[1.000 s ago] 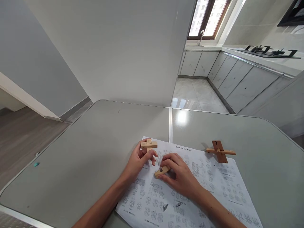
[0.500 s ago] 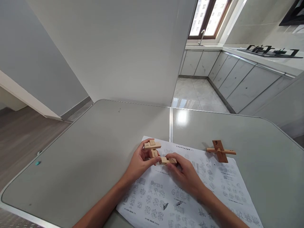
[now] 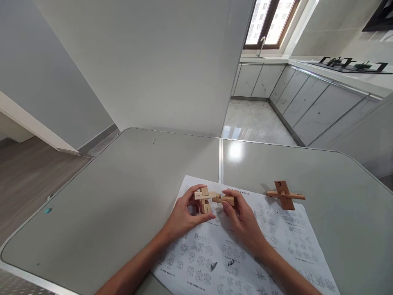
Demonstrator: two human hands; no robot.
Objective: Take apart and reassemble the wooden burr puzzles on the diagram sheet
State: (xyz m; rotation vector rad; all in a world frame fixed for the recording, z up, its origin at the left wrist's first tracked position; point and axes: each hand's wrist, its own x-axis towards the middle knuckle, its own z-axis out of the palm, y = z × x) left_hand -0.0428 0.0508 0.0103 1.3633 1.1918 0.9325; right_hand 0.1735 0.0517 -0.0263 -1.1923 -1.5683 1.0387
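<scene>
**Two hands bring wooden puzzle pieces together over a printed sheet**

I am looking down at a grey table [image 3: 123, 184] from the head camera. Low in the middle of the frame, my left hand [image 3: 184, 215] is curled around a small cross-shaped wooden assembly [image 3: 203, 196]. The thumb and fingertips pinch it from the sides and hold it just above the paper. My right hand [image 3: 245, 221], just to its right, is closed on a short wooden bar [image 3: 226, 200]. The bar lies level and its near end touches the assembly. I cannot tell whether that end has entered a slot or only rests against it.

Both hands hover over a printed sheet [image 3: 276, 246] covered in rows of small diagrams. Further right, on the sheet's upper edge, a finished wooden cross [image 3: 284, 195] lies apart from the hands. A tiny teal object [image 3: 47, 211] sits at the table's far left edge.

As I judge it, this step goes best if the left hand keeps the assembly steady while the bar stays level and square to its opening. It should move with light pressure and not be forced.

The sheet has a title line along its top edge, but the print is too small to read. The finished cross carries a dark hook-like mark that I cannot read with confidence. I see no brand names.
</scene>
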